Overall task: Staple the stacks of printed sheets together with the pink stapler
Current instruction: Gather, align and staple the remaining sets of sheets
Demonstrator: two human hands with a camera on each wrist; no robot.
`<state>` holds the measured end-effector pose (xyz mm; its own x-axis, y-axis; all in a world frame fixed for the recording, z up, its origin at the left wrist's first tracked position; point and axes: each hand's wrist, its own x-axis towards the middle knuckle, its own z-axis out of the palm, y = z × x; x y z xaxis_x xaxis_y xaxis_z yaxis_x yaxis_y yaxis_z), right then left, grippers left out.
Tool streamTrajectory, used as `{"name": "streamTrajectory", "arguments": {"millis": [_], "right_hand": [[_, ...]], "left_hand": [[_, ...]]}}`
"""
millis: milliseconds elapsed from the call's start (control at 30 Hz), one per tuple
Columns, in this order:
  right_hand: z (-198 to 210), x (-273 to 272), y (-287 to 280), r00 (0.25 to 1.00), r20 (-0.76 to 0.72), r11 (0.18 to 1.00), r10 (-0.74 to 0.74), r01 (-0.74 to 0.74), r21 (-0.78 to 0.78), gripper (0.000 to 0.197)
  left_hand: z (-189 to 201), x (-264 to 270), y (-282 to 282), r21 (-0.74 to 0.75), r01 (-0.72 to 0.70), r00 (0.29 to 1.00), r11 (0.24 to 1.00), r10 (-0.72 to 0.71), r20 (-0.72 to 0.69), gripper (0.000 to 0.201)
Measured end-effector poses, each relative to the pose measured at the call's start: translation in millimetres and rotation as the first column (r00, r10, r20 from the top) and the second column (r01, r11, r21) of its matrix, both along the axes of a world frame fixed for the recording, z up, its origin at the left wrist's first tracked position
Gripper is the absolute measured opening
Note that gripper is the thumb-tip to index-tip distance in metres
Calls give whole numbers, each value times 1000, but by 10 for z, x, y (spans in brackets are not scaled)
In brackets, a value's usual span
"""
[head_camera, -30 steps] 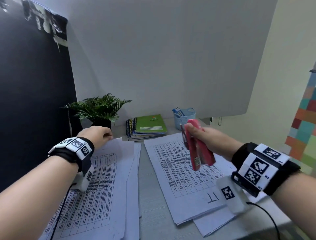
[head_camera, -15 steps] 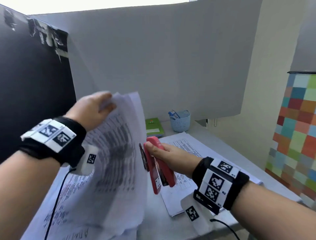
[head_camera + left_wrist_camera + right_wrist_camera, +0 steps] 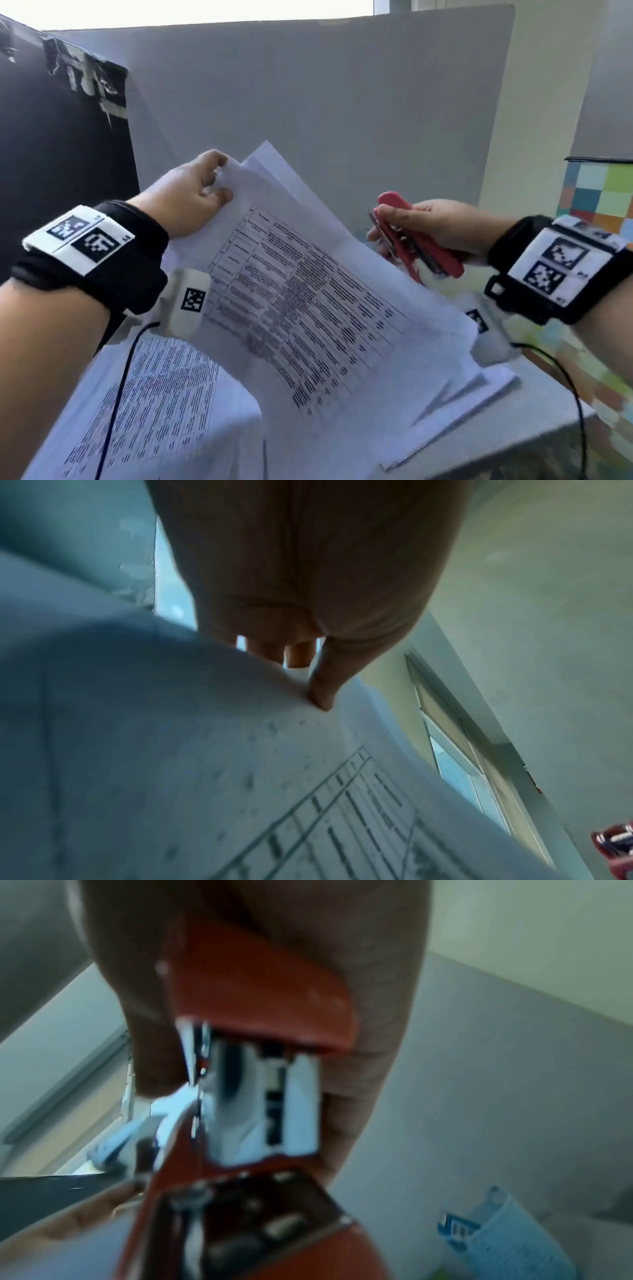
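My left hand [image 3: 195, 195] pinches the top corner of a stack of printed sheets [image 3: 308, 281] and holds it lifted and tilted above the table. In the left wrist view the thumb [image 3: 323, 693] presses on the paper [image 3: 205, 777] near its edge. My right hand [image 3: 431, 226] grips the pink stapler [image 3: 414, 236] just right of the raised stack's upper edge, apart from the paper. The stapler's metal mouth [image 3: 260, 1104] fills the right wrist view. More printed sheets [image 3: 154, 411] lie flat on the table below.
A second pile of sheets [image 3: 472, 404] lies at the table's right side near its edge. A grey board [image 3: 308, 102] stands behind, a black panel [image 3: 51, 154] at the left. A pale blue basket [image 3: 507, 1240] shows in the right wrist view.
My left hand has lifted the stack off the table and turned it to face me. My right hand has carried the stapler up and to the right of the stack's top edge.
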<state>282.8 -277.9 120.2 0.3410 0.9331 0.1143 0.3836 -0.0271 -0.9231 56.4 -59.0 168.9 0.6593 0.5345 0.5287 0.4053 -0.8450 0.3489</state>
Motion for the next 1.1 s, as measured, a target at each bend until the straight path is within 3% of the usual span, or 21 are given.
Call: {"name": "streamTrajectory", "arguments": {"millis": [67,133,233,400,500,633,800,967,1100], "right_hand": [[67,93,-17,994,105,997,-29,36,-70,100],[106,122,6,993,109,995,-48,57,-82,101],[102,110,127,996,70,993,-62,68,-95,88],[-198,17,510,993,115,936,6,35,-350,52],[-503,-66,747,977,212,856,-18,124,-501,45],[-845,-141,1003,949,316,812,5,180,-555,49],[-1020,-222,1293,782,602,780,161,273,-563,47],[-1056,-377,1546,595,727,775,342,260,-577,40],[-1019,-447,1634,502,754,757,424,260,-599,39]], "left_hand": [[-113,128,49,-38,-20,998,999,18,-56,28],[-262,300,136,-126,-41,993,991,26,-119,35],[-579,575,212,-198,-81,965,977,27,-262,45],[-1166,903,146,-259,3,876,966,-128,-464,69],[-1395,974,144,-205,19,807,979,-136,-574,79],[-1550,876,267,-23,11,700,1000,-24,-713,60],[-1568,667,348,-25,18,542,1000,-30,-840,40],[-1562,628,315,-53,38,517,998,-65,-853,47],[-1597,653,302,-70,41,498,997,-81,-863,54]]}}
